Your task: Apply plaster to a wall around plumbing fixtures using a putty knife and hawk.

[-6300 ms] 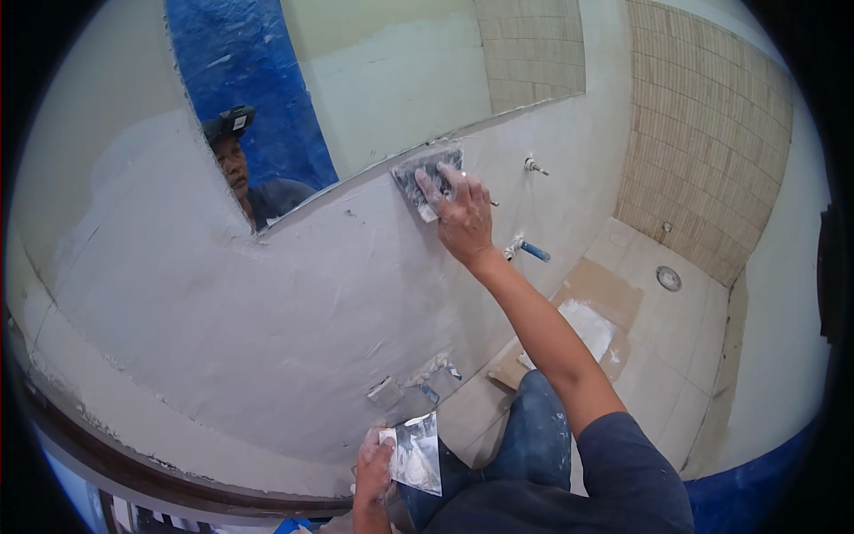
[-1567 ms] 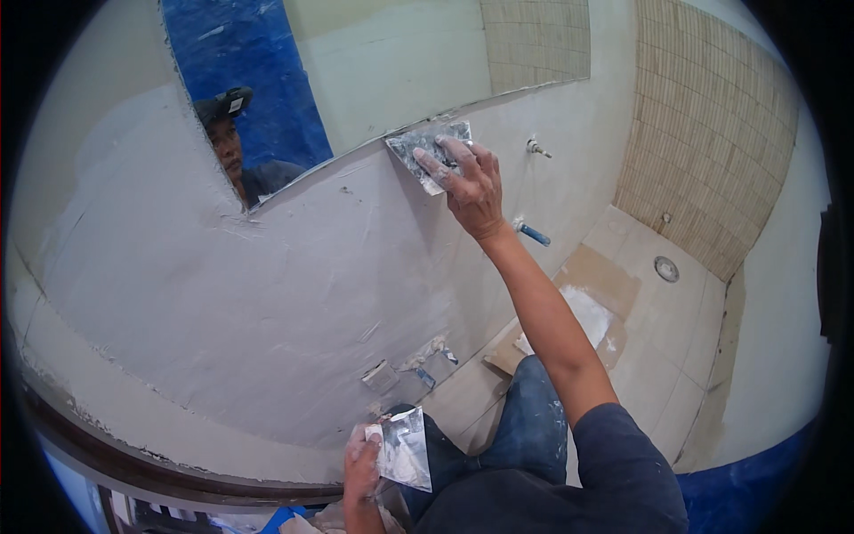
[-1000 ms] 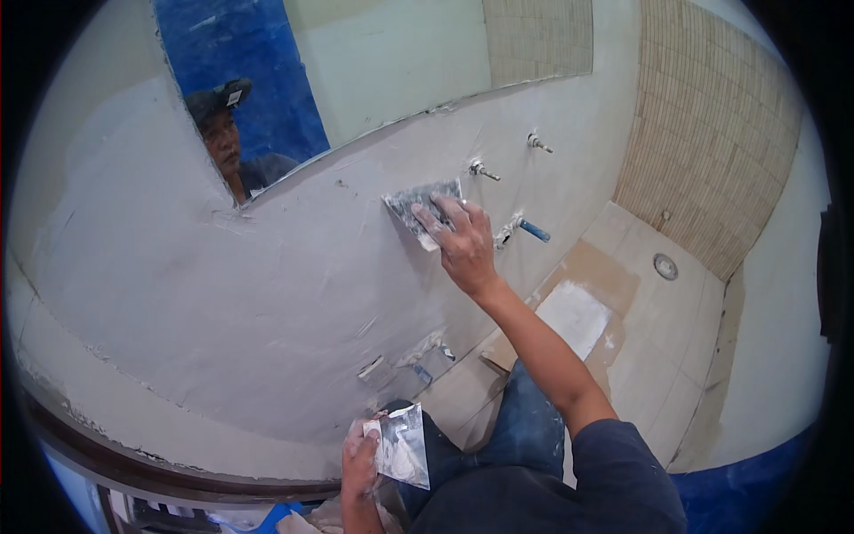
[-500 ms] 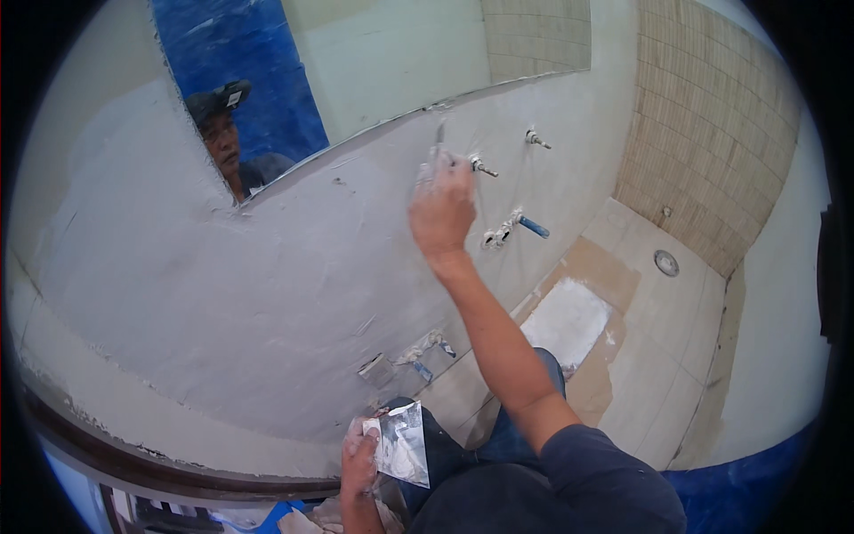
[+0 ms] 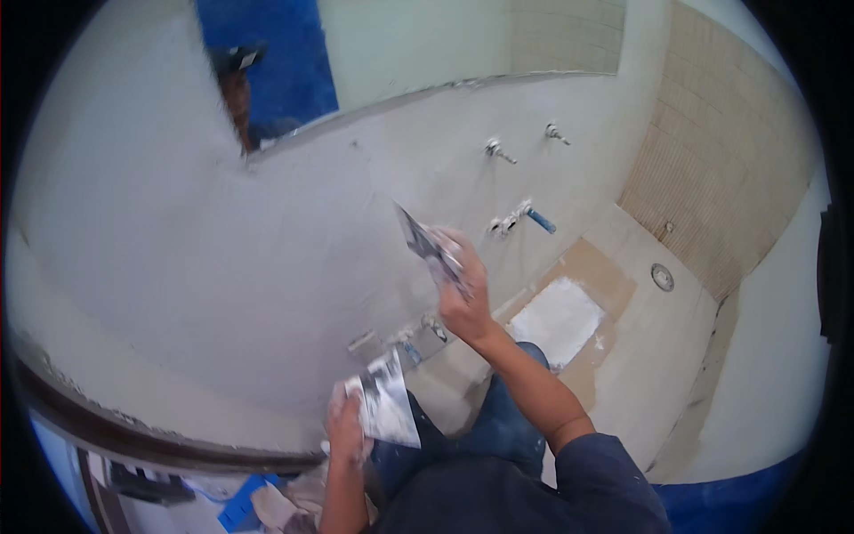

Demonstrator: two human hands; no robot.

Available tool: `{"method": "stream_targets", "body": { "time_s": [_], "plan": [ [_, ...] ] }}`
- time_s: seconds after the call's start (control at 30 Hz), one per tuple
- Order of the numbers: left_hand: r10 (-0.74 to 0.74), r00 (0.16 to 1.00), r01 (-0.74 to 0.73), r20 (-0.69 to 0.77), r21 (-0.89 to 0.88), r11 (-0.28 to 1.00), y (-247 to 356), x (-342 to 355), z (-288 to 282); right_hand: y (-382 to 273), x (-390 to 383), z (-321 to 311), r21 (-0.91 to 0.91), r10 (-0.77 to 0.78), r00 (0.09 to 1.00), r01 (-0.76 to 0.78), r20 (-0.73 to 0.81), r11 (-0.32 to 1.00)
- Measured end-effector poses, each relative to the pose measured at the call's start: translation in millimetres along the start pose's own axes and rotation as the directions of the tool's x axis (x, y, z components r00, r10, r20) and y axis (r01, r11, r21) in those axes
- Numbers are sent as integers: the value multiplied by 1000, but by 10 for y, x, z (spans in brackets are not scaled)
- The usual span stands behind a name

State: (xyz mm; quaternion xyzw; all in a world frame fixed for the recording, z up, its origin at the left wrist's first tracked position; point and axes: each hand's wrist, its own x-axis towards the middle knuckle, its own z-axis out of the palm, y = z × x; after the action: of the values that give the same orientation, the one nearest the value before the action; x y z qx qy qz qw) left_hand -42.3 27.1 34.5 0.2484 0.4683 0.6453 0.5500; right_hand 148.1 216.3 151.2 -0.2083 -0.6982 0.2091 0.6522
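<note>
In my right hand [image 5: 465, 289] is a flat metal putty knife [image 5: 416, 235], its blade pointing up and to the left. Hand and blade stand in front of the grey-white plastered wall [image 5: 213, 276]; whether the blade touches it, I cannot tell. Low down, my left hand [image 5: 343, 418] grips one side of a thin shiny metal plate [image 5: 389, 409] smeared with white filler. Above both hands runs the lower edge of a mirror [image 5: 427, 40] set in the wall.
Two valve stems [image 5: 503, 152] stick out of the wall, with a blue-capped pipe [image 5: 541, 220] below. On the tiled floor [image 5: 654, 356], a white sheet [image 5: 558, 322] lies on brown cardboard [image 5: 607, 271], near a round drain [image 5: 662, 277]. A blue object [image 5: 245, 505] lies at the lower left.
My right hand has come down from the mirror's lower edge, and its putty knife now shows plainly. My left hand has risen slightly with the plate. The whole view has shifted a little.
</note>
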Motion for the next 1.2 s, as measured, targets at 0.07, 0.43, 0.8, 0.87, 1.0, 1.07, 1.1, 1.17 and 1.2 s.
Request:
{"method": "stream_targets", "body": {
  "time_s": [0.07, 0.43, 0.8, 0.87, 1.0, 1.07, 1.1, 1.17, 1.2],
  "plan": [
    [-6, 995, -19, -96, -260, 965, 79, 96, 258, -89, -423, -129, -9, -14, 998, 15, 61, 1000],
    [13, 1000, -12, 1, -399, 917, 9, 391, 613, 124, -1283, -853, -336, -53, 805, 305, 591, 891],
    [-382, 838, 207, 388, 422, 883, -121, 1071, 433, -449, -809, -1229, -208, -17, 549, 345, 835, 915],
    [-406, 820, 154, 404, 527, 836, -43, 1056, 598, -568, -713, -1205, -192, -45, 544, 372, 838, 908],
    [-399, 815, 192, 420, 455, 870, 107, 1027, 698, -471, -743, -1225, -180, 2, 422, 383, 906, 906],
    [-407, 863, 205, 299, 529, 824, 90, 1098, 551, -407, -831, -1217, -166, -7, 423, 369, 906, 915],
    [-403, 866, 198, 296, 536, 820, 94, 1127, 495, -389, -848, -1203, -178, 11, 425, 355, 905, 918],
    [-376, 883, 185, 280, 530, 827, 227, 988, 668, -356, -906, -1262, -211, 47, 434, 338, 900, 917],
    [-378, 880, 178, 288, 538, 824, 260, 961, 715, -335, -925, -1284, -207, 42, 467, 308, 883, 929]
  ]
}}
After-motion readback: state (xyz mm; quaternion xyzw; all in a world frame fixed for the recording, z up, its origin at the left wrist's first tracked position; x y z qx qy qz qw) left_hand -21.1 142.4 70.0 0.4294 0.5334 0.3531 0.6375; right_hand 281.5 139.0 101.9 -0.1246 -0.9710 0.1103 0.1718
